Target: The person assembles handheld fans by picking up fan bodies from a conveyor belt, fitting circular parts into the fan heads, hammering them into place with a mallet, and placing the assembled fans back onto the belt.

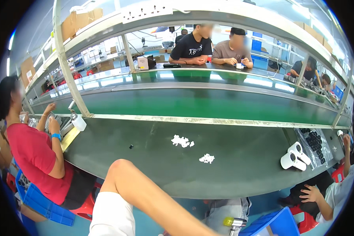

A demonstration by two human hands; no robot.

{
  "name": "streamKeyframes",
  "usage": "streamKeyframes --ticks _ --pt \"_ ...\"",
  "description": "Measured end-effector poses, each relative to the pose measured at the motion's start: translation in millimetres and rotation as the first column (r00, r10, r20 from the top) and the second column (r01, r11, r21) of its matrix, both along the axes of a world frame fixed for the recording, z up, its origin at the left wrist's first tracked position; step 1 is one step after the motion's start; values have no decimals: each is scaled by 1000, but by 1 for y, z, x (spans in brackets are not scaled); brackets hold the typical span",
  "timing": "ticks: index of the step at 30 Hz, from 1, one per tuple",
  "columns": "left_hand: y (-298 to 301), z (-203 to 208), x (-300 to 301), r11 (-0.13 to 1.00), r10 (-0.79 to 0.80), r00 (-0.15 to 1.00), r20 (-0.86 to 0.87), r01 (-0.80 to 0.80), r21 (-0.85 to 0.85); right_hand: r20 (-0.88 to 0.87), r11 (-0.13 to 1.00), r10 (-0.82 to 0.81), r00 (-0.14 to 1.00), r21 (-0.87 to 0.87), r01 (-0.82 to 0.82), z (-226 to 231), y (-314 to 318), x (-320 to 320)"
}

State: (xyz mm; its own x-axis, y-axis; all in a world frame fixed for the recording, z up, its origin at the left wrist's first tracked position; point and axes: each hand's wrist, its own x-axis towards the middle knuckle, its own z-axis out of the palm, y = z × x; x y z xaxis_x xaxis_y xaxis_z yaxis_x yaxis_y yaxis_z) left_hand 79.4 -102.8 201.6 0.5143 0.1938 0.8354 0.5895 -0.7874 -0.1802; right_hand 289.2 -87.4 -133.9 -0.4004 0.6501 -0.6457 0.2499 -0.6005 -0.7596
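Neither of my hands is in view. A bare, bent arm (153, 192) with a white sleeve (112, 214) comes up from the lower edge, and its elbow overlaps the front edge of the dark worktop (145, 173). From the elbow the forearm slopes down to the lower right and leaves the picture before the hand. On the worktop beyond it lie two small heaps of white parts, a farther heap (181, 141) and a nearer heap (207, 158). To their left is a small black piece (131, 146).
White cylindrical containers (295, 157) and a clear bag of black parts (314, 143) sit at right. A green conveyor belt (185, 104) runs behind. Co-workers sit left, right and across. Below are a blue bin (275, 224) and a yellow-and-metal tool (234, 222).
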Motion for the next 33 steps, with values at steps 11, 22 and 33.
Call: streamKeyframes --ticks 11,22,33 --pt "3 20 -4 995 75 995 -64 -70 77 -31 999 20 999 -31 -21 61 7 -34" --pt "75 1 -89 618 603 778 -179 -597 -512 -2 985 -117 993 -127 116 105 -15 -42" --pt "210 -122 -473 -34 995 -86 50 -764 -644 -48 989 -77 996 -128 71 94 -3 -38"
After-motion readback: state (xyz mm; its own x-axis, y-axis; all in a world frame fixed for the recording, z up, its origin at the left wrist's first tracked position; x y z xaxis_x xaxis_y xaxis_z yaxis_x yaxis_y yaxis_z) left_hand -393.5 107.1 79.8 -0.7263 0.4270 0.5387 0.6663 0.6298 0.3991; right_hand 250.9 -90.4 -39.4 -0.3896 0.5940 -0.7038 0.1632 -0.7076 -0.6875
